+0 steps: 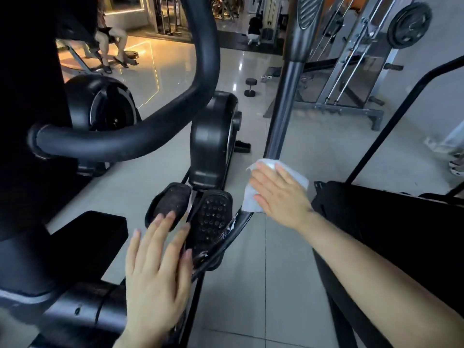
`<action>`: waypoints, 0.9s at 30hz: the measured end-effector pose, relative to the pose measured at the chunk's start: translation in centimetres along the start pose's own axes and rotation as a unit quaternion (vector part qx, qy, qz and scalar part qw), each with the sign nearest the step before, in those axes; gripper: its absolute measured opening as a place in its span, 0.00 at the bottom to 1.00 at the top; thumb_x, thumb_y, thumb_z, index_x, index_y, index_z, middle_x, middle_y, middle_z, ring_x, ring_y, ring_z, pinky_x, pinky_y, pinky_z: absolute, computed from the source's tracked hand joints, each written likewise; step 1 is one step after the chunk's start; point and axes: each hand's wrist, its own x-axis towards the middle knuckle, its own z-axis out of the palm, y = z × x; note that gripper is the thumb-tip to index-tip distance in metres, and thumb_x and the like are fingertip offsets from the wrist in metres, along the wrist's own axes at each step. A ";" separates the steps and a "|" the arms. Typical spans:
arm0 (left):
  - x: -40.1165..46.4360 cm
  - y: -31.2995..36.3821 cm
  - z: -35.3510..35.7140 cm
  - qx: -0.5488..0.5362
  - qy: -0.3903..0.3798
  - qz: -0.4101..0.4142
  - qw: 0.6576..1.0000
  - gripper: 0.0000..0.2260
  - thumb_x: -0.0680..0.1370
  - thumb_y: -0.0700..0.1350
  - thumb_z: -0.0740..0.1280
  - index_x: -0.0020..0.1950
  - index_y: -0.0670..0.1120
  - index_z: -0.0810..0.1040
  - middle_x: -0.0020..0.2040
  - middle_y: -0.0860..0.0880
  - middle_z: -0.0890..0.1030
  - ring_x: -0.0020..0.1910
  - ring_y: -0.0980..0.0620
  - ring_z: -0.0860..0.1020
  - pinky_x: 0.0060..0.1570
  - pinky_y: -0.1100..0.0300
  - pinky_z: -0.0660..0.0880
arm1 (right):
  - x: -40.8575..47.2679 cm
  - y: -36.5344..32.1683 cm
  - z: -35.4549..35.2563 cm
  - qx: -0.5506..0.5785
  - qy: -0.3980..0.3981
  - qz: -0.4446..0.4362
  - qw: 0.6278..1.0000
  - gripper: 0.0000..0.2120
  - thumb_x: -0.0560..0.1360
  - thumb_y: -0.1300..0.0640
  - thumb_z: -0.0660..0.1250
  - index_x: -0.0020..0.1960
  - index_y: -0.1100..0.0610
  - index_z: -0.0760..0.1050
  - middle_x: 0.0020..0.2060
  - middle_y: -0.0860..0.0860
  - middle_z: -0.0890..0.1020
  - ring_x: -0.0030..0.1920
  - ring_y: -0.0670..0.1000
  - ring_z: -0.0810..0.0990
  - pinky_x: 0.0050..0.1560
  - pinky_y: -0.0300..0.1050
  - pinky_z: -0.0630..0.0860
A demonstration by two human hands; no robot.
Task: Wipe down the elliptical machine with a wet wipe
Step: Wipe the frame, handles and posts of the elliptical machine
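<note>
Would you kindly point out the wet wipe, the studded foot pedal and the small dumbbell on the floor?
wet wipe (247, 197): head view, on its lower left part, beside the right hand's fingers.
studded foot pedal (212, 217): head view, middle of its studded tread.
dumbbell (250, 87): head view, on its handle between the two ends.

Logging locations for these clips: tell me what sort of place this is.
Most likely a gym. A black elliptical machine with studded pedals fills the foreground, a round black weight plate hangs on a grey metal rack, and a small black dumbbell stands on the tiled floor.

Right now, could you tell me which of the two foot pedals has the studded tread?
The right pedal, beside the left hand's fingertips; the left pedal looks smoother and grimy.
</note>
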 end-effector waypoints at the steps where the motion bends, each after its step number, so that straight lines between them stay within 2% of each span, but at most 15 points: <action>1: -1.8 -0.3 0.2 -0.005 -0.011 -0.060 0.998 0.19 0.81 0.48 0.56 0.63 0.40 0.79 0.68 0.39 0.74 0.69 0.42 0.69 0.71 0.43 0.58 | -0.8 -2.1 0.2 0.047 -0.018 0.018 0.999 0.21 0.83 0.52 0.50 0.61 0.58 0.78 0.64 0.53 0.78 0.72 0.54 0.67 0.76 0.52 0.54; 3: -3.6 -0.7 0.4 0.001 -0.035 -0.118 0.992 0.21 0.80 0.50 0.55 0.62 0.39 0.79 0.67 0.39 0.75 0.70 0.43 0.68 0.72 0.42 0.55 | -1.4 -4.4 0.1 0.083 -0.032 0.018 0.996 0.19 0.83 0.50 0.51 0.58 0.58 0.78 0.61 0.52 0.78 0.71 0.55 0.69 0.71 0.52 0.64; 4: -3.8 -0.9 0.5 0.003 -0.046 -0.119 0.992 0.21 0.80 0.50 0.55 0.63 0.40 0.78 0.67 0.39 0.75 0.70 0.43 0.67 0.73 0.43 0.53 | -1.4 -4.2 0.1 0.065 -0.042 -0.009 0.997 0.19 0.82 0.49 0.53 0.58 0.58 0.77 0.60 0.52 0.78 0.72 0.55 0.68 0.71 0.51 0.64; 6: -3.7 -1.2 0.6 -0.002 -0.058 -0.116 0.992 0.22 0.82 0.52 0.53 0.66 0.41 0.76 0.68 0.40 0.75 0.71 0.44 0.66 0.74 0.45 0.51 | -0.8 -1.9 -0.3 0.014 -0.066 -0.107 0.992 0.22 0.82 0.45 0.52 0.60 0.60 0.75 0.61 0.54 0.78 0.73 0.56 0.65 0.73 0.51 0.61; 8: -3.6 -1.3 0.7 -0.017 -0.057 -0.126 0.990 0.25 0.83 0.55 0.49 0.68 0.40 0.74 0.68 0.41 0.75 0.71 0.44 0.66 0.74 0.47 0.52 | 0.9 2.0 -0.6 -0.063 -0.042 -0.167 0.983 0.26 0.82 0.44 0.48 0.61 0.62 0.74 0.61 0.56 0.77 0.72 0.57 0.64 0.75 0.51 0.56; 10: -3.8 -1.3 0.7 -0.030 -0.039 -0.131 0.990 0.25 0.83 0.55 0.48 0.68 0.39 0.73 0.66 0.41 0.76 0.71 0.44 0.66 0.74 0.50 0.52 | 3.5 5.9 -2.2 -0.153 0.000 -0.149 0.977 0.27 0.82 0.45 0.44 0.63 0.62 0.72 0.62 0.56 0.77 0.72 0.57 0.65 0.74 0.51 0.53; 13: -3.8 -1.5 0.7 -0.041 -0.029 -0.135 0.990 0.26 0.84 0.54 0.48 0.68 0.38 0.72 0.66 0.41 0.76 0.71 0.45 0.67 0.74 0.49 0.53 | 7.0 9.7 -4.6 -0.199 0.052 -0.066 0.976 0.23 0.84 0.50 0.44 0.60 0.62 0.73 0.60 0.55 0.78 0.69 0.56 0.65 0.70 0.50 0.58; 15: -3.9 -1.6 0.7 -0.038 -0.027 -0.132 0.990 0.25 0.84 0.53 0.47 0.68 0.38 0.72 0.66 0.41 0.76 0.70 0.45 0.67 0.73 0.48 0.54 | 7.8 9.5 -5.2 -0.145 0.074 0.007 0.987 0.21 0.83 0.52 0.46 0.58 0.63 0.73 0.60 0.56 0.78 0.70 0.56 0.65 0.70 0.51 0.60; 17: -4.3 -1.7 0.8 -0.032 -0.017 -0.131 0.991 0.24 0.84 0.52 0.48 0.67 0.38 0.73 0.65 0.41 0.77 0.70 0.45 0.68 0.72 0.47 0.56 | 6.8 6.7 -4.0 -0.081 0.087 0.068 0.991 0.20 0.83 0.54 0.48 0.59 0.64 0.74 0.60 0.57 0.78 0.70 0.56 0.64 0.72 0.54 0.54; 19: -4.5 -1.7 0.7 -0.034 0.003 -0.134 0.990 0.23 0.83 0.52 0.49 0.65 0.38 0.74 0.63 0.41 0.78 0.68 0.45 0.69 0.71 0.46 0.58 | 3.9 2.5 -2.1 -0.028 0.073 0.069 0.995 0.20 0.82 0.55 0.49 0.57 0.64 0.77 0.58 0.56 0.80 0.70 0.55 0.65 0.72 0.53 0.52; 21: -4.7 -1.8 0.7 -0.029 0.007 -0.129 0.991 0.23 0.83 0.52 0.50 0.64 0.38 0.76 0.62 0.41 0.79 0.67 0.45 0.71 0.69 0.44 0.59 | 0.7 -1.7 -0.9 0.073 0.038 0.071 0.994 0.19 0.81 0.54 0.52 0.55 0.61 0.79 0.57 0.55 0.80 0.70 0.54 0.66 0.72 0.51 0.55; 25: -4.9 -2.2 0.4 -0.003 -0.006 -0.095 0.995 0.21 0.81 0.50 0.54 0.63 0.38 0.77 0.63 0.42 0.79 0.67 0.44 0.72 0.69 0.41 0.60 | -1.5 -9.1 -1.5 0.227 -0.002 0.153 0.962 0.17 0.81 0.53 0.53 0.51 0.59 0.79 0.53 0.52 0.80 0.68 0.56 0.69 0.70 0.53 0.61; 27: -4.9 -2.3 0.4 0.006 -0.010 -0.095 0.995 0.20 0.80 0.49 0.56 0.63 0.39 0.76 0.63 0.42 0.79 0.68 0.43 0.71 0.69 0.41 0.59 | -2.0 -11.2 -2.4 0.270 -0.024 0.117 0.956 0.17 0.80 0.52 0.54 0.51 0.59 0.79 0.51 0.51 0.80 0.65 0.56 0.73 0.69 0.51 0.62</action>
